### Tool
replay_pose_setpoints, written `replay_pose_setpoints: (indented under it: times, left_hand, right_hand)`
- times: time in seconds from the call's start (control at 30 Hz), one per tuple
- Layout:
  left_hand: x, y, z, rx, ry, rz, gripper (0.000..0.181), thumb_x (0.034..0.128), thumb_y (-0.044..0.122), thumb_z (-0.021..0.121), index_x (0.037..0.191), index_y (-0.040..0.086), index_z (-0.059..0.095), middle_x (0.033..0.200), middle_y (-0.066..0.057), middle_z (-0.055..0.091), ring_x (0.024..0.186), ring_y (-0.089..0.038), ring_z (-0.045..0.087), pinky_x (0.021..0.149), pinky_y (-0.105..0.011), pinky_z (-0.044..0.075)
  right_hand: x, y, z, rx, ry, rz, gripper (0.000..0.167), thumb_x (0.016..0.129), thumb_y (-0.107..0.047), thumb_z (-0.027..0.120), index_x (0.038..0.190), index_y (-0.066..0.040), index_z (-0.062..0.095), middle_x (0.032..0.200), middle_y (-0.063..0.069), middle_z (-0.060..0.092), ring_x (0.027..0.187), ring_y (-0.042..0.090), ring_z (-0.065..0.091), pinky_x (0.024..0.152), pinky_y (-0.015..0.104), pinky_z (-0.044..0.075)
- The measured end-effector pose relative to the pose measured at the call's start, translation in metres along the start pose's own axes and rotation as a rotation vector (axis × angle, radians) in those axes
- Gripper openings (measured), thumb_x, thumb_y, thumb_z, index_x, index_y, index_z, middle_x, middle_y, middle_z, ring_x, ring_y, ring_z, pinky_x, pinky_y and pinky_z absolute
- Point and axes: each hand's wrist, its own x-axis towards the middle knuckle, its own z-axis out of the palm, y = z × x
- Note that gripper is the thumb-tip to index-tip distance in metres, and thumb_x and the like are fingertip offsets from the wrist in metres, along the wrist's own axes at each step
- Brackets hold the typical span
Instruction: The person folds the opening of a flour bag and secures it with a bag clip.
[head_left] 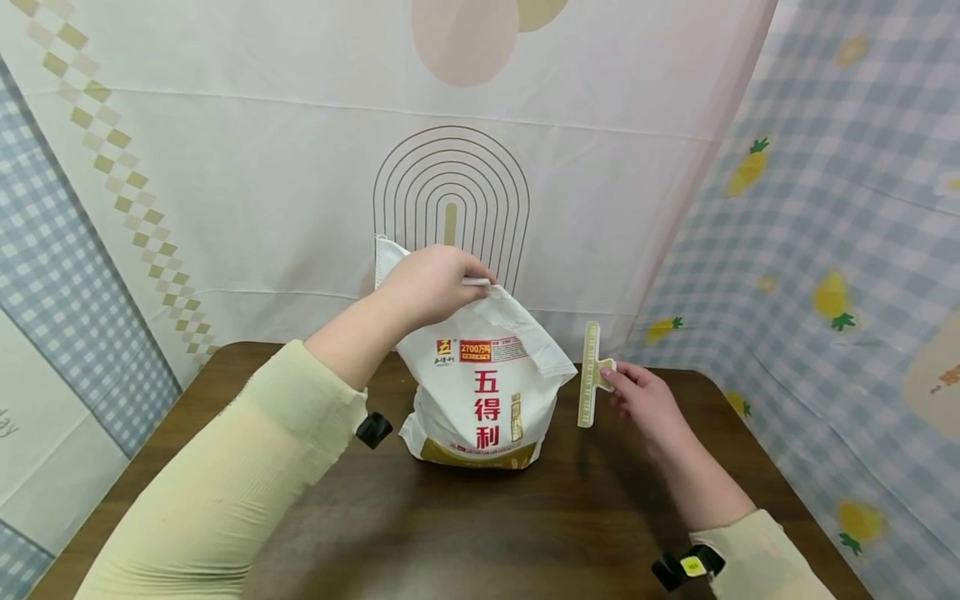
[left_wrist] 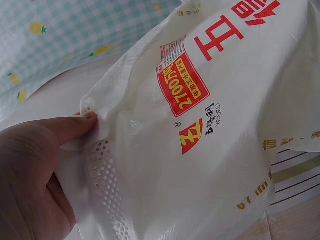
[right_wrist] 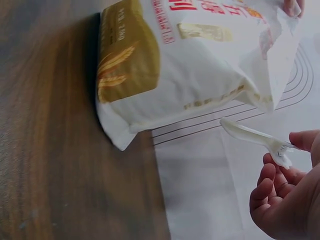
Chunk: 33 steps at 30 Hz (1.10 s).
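A white flour bag (head_left: pixel 450 392) with red lettering and a gold base stands on the table, its top leaning over to the right. My left hand (head_left: pixel 431 283) pinches the bag's top edge; in the left wrist view the thumb of this hand (left_wrist: pixel 37 150) lies over the perforated rim. To the right of the bag, my right hand (head_left: pixel 648 400) pinches the handle of a long bag clip (head_left: pixel 590 375), pale green and white. The right wrist view shows the clip (right_wrist: pixel 250 135) side-on, apart from the bag, its jaws seemingly parted a little.
The dark wooden table (head_left: pixel 480 533) carries the bag. Behind it hangs a white patterned cloth (head_left: pixel 262 192), and a blue checked cloth (head_left: pixel 825 217) with pineapples closes off the right side. A black band (head_left: pixel 690 567) sits at the right wrist.
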Motion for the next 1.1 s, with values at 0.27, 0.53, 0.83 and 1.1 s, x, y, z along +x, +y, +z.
replay_pose_setpoints:
  times: [0.27,0.53,0.83,1.1]
  left_hand:
    - [0.001,0.0,0.0,0.002,0.005,-0.001,0.023,0.0982,0.029,0.063,0.118,0.025,0.074,0.12,0.008,0.07,0.119,-0.014,0.059,0.097,-0.037,0.046]
    - [0.001,0.0,0.002,0.002,0.006,0.0,0.024,0.0985,0.029,0.062,0.118,0.026,0.074,0.12,0.007,0.07,0.12,-0.015,0.059,0.097,-0.038,0.046]
    - [0.001,-0.001,0.002,0.002,0.007,0.0,0.023,0.0984,0.029,0.062,0.118,0.026,0.074,0.12,0.006,0.07,0.119,-0.015,0.059,0.095,-0.037,0.046]
    - [0.0,-0.001,0.001,0.002,0.002,-0.001,0.024,0.0983,0.029,0.062,0.119,0.025,0.074,0.121,0.006,0.069,0.119,-0.015,0.059,0.096,-0.038,0.046]
  right_hand:
    - [-0.002,-0.014,-0.001,0.043,0.023,-0.036,0.037,0.1,-0.028,0.061,0.12,0.002,0.056,0.076,-0.008,0.055,0.068,0.007,0.052,0.06,0.024,0.043]
    - [-0.007,-0.027,0.0,0.077,0.056,-0.031,0.038,0.1,-0.028,0.06,0.124,0.001,0.056,0.079,-0.009,0.058,0.071,0.008,0.053,0.061,0.022,0.043]
    - [-0.011,-0.035,0.0,0.114,0.049,-0.065,0.037,0.1,-0.03,0.06,0.124,-0.002,0.057,0.083,-0.01,0.058,0.074,0.008,0.053,0.064,0.023,0.043]
    - [-0.013,-0.04,0.003,0.191,0.071,-0.131,0.023,0.098,-0.027,0.065,0.115,-0.011,0.066,0.085,-0.009,0.06,0.078,0.011,0.053,0.065,0.021,0.043]
